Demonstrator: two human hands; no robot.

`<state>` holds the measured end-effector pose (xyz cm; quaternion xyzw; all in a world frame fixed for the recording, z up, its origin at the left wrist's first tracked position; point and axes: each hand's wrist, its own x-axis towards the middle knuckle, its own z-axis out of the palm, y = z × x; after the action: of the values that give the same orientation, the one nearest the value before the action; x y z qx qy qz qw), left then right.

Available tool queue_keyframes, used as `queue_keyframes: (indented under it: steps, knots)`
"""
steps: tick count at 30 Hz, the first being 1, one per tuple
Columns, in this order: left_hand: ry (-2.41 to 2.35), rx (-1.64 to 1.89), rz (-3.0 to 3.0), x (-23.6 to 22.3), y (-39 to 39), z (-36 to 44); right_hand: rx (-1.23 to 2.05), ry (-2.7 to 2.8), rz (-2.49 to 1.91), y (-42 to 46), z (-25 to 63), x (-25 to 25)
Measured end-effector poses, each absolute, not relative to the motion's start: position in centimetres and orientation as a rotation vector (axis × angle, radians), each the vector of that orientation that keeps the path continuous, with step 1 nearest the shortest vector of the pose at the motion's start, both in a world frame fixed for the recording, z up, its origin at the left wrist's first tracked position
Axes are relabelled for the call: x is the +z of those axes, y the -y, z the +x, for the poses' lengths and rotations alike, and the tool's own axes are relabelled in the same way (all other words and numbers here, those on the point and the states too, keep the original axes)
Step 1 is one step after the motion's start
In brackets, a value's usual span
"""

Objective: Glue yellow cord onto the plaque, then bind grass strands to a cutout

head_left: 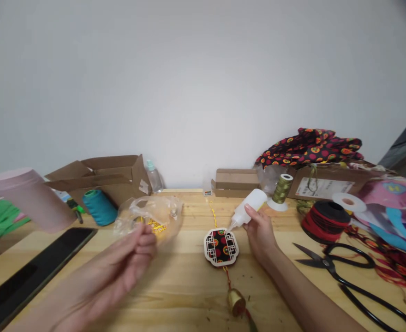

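My right hand [259, 229] is wrapped round a white squeeze bottle [249, 206], tilted so its nozzle points down at the upper right edge of a small wooden lattice ornament [221, 246] with black, red-dotted fabric inside. A yellow cord runs up from the ornament, and a red cord with a brass bell [236, 302] hangs below it. My left hand [134, 256] is raised at the left, fingers pinched together on a clear plastic bag [151, 216] that holds yellow cord pieces.
Large black scissors [341, 272] lie at the right, near a red-and-black ribbon spool [325, 221] and an olive thread cone [282, 190]. A teal thread cone [99, 207], open cardboard boxes [109, 177], a pink cylinder [30, 198] and a dark flat slab [33, 276] stand left.
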<state>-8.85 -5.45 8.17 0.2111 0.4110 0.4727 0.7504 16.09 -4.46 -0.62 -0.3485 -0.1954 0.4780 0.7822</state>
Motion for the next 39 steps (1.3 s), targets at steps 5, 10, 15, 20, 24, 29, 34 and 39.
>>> queue_keyframes:
  steps: [5, 10, 15, 20, 24, 29, 34, 39]
  knots:
    - [-0.761, 0.726, 0.412, 5.5, 3.6, -4.0, 1.074, 0.458, -0.783, 4.7, 15.9, -0.6]
    - [-0.839, 0.791, 0.445, 3.3, 0.9, -3.9, 1.094, 0.453, -0.800, 4.7, 15.9, -0.6]
    - [-1.026, 0.764, 0.562, 1.9, 0.0, -5.6, 1.091, 0.459, -0.827, 4.6, 15.9, -1.1]
    - [-0.986, 0.762, 0.619, 0.4, 0.3, -5.8, 1.015, 0.433, -0.849, 4.9, 15.6, -0.4]
    - [-0.875, 0.761, 0.839, -0.1, 0.8, -5.9, 0.958, 0.311, -0.828, 5.5, 16.3, 1.3]
    - [-1.108, 0.822, 1.468, 0.6, 2.0, -6.3, 1.082, 0.317, -0.712, 5.9, 17.6, 2.0]
    - [-1.021, 0.932, 1.836, 1.3, 3.1, -6.4, 1.253, 0.352, -0.625, 5.9, 17.2, 1.2]
    - [-0.963, 1.013, 2.001, 1.0, 2.6, -6.3, 1.282, 0.349, -0.644, 5.6, 16.7, 0.4]
